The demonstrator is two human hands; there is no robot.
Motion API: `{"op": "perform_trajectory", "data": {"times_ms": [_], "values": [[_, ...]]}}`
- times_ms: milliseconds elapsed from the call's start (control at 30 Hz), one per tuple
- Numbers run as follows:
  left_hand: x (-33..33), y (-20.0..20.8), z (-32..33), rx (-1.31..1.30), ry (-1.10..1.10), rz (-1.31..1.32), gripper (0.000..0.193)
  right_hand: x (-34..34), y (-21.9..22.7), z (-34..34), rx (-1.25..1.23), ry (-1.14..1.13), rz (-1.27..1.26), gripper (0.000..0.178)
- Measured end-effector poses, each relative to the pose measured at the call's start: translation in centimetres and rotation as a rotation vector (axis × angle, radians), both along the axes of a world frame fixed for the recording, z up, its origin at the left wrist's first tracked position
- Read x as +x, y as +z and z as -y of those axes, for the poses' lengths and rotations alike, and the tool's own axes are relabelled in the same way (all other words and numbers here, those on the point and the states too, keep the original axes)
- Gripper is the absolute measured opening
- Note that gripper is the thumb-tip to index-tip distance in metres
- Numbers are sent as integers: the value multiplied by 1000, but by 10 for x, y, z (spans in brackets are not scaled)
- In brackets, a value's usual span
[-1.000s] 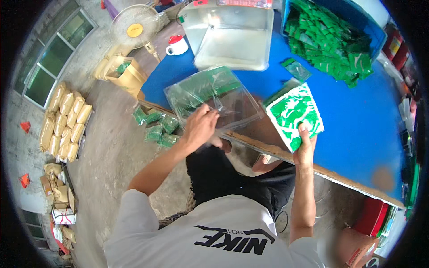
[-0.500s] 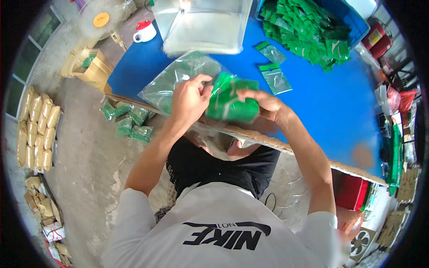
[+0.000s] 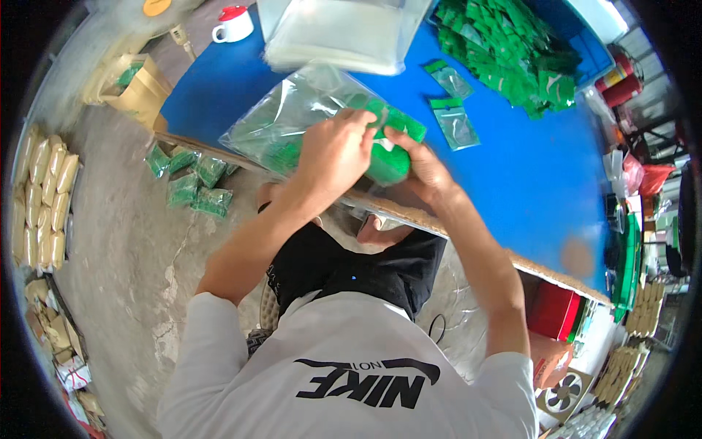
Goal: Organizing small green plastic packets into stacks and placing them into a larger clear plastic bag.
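Over the near edge of the blue table [image 3: 526, 197], a large clear plastic bag [image 3: 281, 110] lies slanted, with green showing through its lower part. My left hand [image 3: 336, 150] is closed at the bag's right end, its fingertips pinched together. Against that end sits a bundle of green packets [image 3: 390, 162], gripped from the right by my right hand [image 3: 428, 168], thumb on top. Whether the bundle is partly inside the bag I cannot tell. Two flat green-topped clear packets [image 3: 455, 124] rest on the table to the right of my hands.
A heap of green packets [image 3: 504, 55] fills a blue bin [image 3: 596, 62] at the far right. Clear bags [image 3: 336, 40] are stacked at the back, beside a red-lidded white mug [image 3: 234, 28]. Bagged green bundles [image 3: 212, 172] and a paper bag [image 3: 139, 91] stand on the floor at left.
The green bundle has tilted and come closer to the bag's end. My left hand has moved right, up against it, and my right hand has shifted slightly left. The whole view has shifted a little.
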State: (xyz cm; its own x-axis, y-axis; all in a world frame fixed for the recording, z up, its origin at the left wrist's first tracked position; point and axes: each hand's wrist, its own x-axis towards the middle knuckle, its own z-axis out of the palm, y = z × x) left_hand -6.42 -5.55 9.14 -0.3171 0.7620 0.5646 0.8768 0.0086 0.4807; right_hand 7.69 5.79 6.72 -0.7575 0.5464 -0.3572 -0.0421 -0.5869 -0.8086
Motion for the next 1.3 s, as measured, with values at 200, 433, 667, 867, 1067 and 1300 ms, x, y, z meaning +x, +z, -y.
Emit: {"op": "perform_trajectory", "data": {"times_ms": [200,433,667,867,1067,1300], "values": [[21,5,-12,147,-42,33,16,-54,-54,-5,412,146,-210,58],[-162,-39,21,165,93,890,61,-78,-8,11,258,177,231,80],[-209,-79,27,-121,-361,1454,80,-111,-14,0,527,-107,659,92],[-188,-78,27,-219,-544,1514,78,-92,-44,1,682,-125,497,97],[-159,-74,27,-103,-624,1563,77,-47,-52,26,567,-96,299,85],[-141,-60,18,-240,-579,1146,91,-32,-31,45,595,51,315,89]]}}
